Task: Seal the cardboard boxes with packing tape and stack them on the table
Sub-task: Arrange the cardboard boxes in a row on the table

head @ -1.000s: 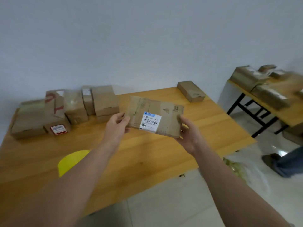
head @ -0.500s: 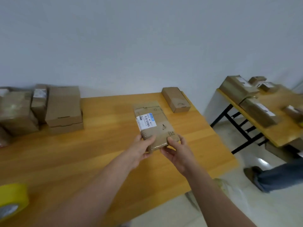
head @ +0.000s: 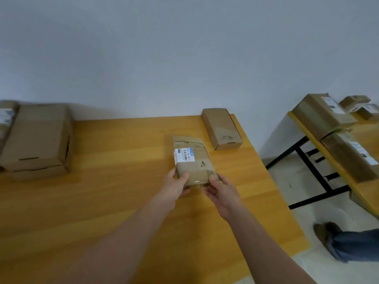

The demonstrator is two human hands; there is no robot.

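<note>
- A flat brown box [head: 191, 160] with a white barcode label is seen lengthwise over the table's [head: 102, 201] right part, near a plain box [head: 221, 129]
- Its near end is pinched by the left hand [head: 176, 185] and right hand [head: 222, 191], thumbs on top
- Since a second ago it has been turned end-on and lowered

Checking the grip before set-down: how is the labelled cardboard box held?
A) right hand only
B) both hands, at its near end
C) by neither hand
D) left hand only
B: the left hand and the right hand each grip the near end of the labelled cardboard box.
</note>
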